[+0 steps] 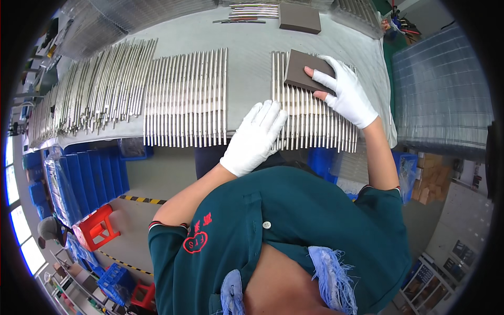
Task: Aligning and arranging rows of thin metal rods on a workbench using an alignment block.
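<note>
My right hand [346,93], in a white glove with bare thumb and fingertip showing, grips a flat brown sanding block [303,67]. The block lies on the upper part of a row of thin metal rods [315,128], set side by side on the table. My left hand [257,137], also gloved in white, rests flat with its fingers stretched out over the left edge of that row. To the left lies a second even row of metal rods [186,100], apart from both hands. Some rods under my hands and the block are hidden.
A looser heap of rods [100,86] covers the table's left side. At the back sit another brown block [299,18] and several rods [254,10]. Clear plastic trays [441,89] are stacked at the right. Blue crates [92,176] and a red stool [100,228] stand lower left.
</note>
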### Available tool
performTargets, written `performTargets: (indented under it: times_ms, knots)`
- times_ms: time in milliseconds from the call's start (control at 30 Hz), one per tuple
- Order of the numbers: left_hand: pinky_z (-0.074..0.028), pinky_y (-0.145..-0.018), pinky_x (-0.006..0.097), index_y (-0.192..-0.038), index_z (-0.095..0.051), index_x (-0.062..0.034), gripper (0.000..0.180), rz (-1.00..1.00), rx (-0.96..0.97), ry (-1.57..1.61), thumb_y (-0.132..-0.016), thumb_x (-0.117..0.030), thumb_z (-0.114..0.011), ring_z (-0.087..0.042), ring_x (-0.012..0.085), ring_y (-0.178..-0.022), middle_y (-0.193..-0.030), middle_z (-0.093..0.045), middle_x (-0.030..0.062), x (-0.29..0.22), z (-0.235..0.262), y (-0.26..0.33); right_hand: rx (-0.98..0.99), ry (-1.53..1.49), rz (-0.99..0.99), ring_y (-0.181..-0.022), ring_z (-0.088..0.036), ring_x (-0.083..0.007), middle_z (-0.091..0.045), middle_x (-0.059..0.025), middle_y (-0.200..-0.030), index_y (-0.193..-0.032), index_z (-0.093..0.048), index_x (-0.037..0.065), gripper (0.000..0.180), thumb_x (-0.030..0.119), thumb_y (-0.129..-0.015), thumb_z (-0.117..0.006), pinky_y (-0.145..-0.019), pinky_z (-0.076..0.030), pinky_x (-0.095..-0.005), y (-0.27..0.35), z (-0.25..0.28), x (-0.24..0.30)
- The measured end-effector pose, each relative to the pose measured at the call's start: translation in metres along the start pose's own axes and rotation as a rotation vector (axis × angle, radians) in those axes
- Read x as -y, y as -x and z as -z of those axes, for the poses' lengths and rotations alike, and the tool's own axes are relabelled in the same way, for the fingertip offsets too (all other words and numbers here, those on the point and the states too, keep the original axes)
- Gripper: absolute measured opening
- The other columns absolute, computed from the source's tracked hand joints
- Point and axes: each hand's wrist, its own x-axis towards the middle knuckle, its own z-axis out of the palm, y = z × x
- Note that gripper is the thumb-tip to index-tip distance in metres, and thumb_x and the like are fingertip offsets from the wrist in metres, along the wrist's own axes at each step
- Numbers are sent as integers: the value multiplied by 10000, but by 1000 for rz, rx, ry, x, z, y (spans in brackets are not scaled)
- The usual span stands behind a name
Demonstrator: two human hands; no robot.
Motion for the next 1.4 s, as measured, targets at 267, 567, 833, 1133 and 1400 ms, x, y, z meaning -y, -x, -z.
performTargets:
  times_ms: [267,567,833,1133,1400]
  knots:
    - [-344,-1121,478,-1340,-438,52,586,13,14,71,-791,-75,-596,-471,397,-1266,-1334,-474,243,-4,7,-7,-67,109,208,-1199,-529,-356,-513,-167,-1351,-1267,-641,378,483,251,-810,-731,-1031,-434,-441,-38,-21,34]
    - [-340,-1123,477,-1314,-457,49,629,-28,3,44,-737,-99,-661,-474,390,-1256,-1317,-478,235,0,6,-6,-37,89,201,-1214,-519,-349,-500,-124,-1379,-1265,-651,343,550,174,-756,-774,-1019,-442,-430,-38,-16,34]
    - [-339,-1127,470,-1297,-480,48,586,-3,-12,99,-751,-85,-645,-471,384,-1266,-1315,-494,235,0,2,-3,-18,57,48,-1165,-533,-371,-506,-180,-1351,-1363,-574,341,616,206,-789,-749,-1025,-434,-424,10,16,-11]
    - [-324,-1140,465,-1355,-444,26,881,76,143,197,-653,-332,-838,-445,389,-1297,-1357,-476,233,-2,13,-11,-715,-610,-279,-1344,-433,-230,-411,-117,-1514,-1528,-317,46,797,372,-914,-707,-1119,-329,-341,32,9,-32]
    - [-351,-1094,485,-1308,-509,52,953,20,34,164,-593,-496,-820,-463,403,-1260,-1320,-499,227,-1,9,-8,233,-1704,-404,-1158,-582,-445,-521,-291,-1336,-1422,-392,-100,1131,651,-678,-794,-972,-499,-529,146,25,-11]
